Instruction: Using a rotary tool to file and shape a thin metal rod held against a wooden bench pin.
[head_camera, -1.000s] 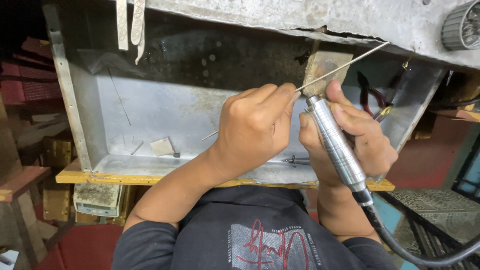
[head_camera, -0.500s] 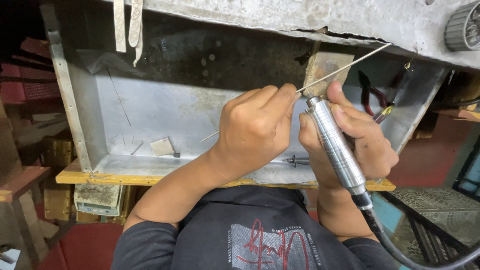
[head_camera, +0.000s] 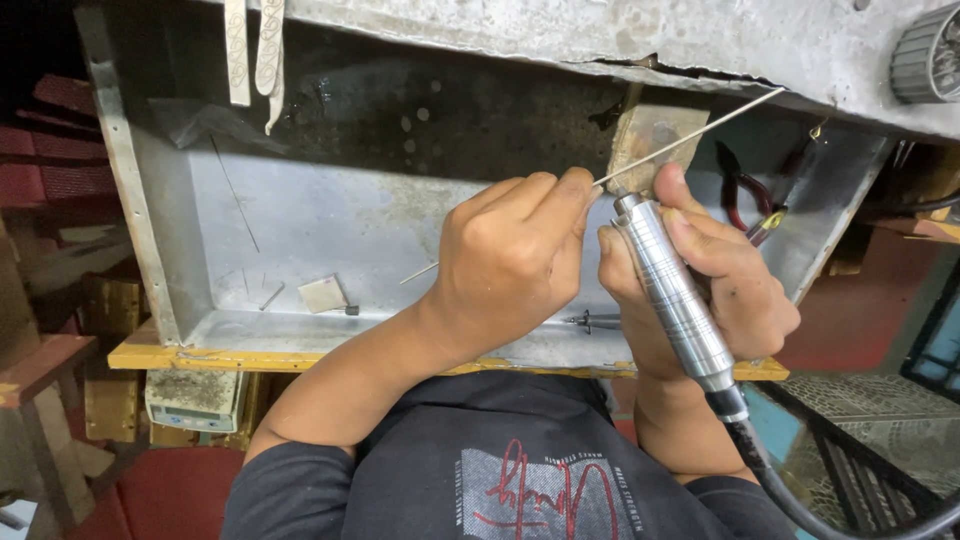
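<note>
The left hand (head_camera: 515, 265) pinches a thin rod (head_camera: 690, 135) above the metal tray (head_camera: 300, 230). The right hand (head_camera: 720, 275) grips a silver rotary tool (head_camera: 675, 295) beside it.

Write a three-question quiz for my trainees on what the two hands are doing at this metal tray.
1. True or false: the right hand grips a silver rotary handpiece.
2. What does the left hand pinch? A) a thin metal rod B) pliers C) a brush
3. Where does the rod meet the handpiece tip: over the metal tray or outside it?

Key: 1 true; 2 A; 3 over the tray, by the wooden block.
</note>
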